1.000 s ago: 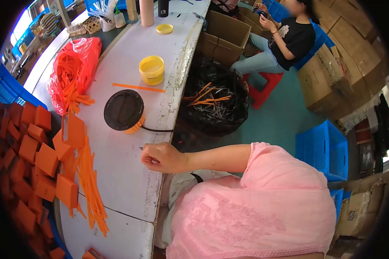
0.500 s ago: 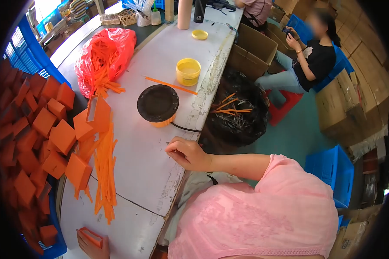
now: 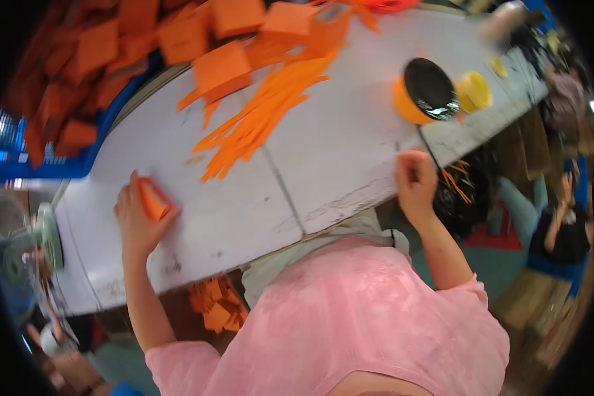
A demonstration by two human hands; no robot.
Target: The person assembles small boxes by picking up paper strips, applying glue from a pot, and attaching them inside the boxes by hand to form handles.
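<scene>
My left hand (image 3: 137, 221) is closed around a small orange box (image 3: 154, 200) at the left part of the white table (image 3: 231, 211). The box looks open on one side. Over the table's front edge, my right hand (image 3: 416, 181) has its fingers curled together in a pinch; whatever is between them, if anything, is too small to make out. A bundle of flat orange strips (image 3: 264, 122) lies in front of me, between the two hands. Beyond my right hand stands a round orange pot with a black top (image 3: 431, 89) and a dark cord.
A blue crate (image 3: 92, 148) heaped with orange boxes (image 3: 79, 59) stands at the back left. Next to the pot is a yellow tub (image 3: 474, 92). A black bag (image 3: 465, 198) with strips hangs beyond the right edge. Another person (image 3: 564, 231) sits at far right.
My view has swung left, so the table now runs across the picture and my left arm shows fully. My left hand still holds the orange box; my right hand stays pinched.
</scene>
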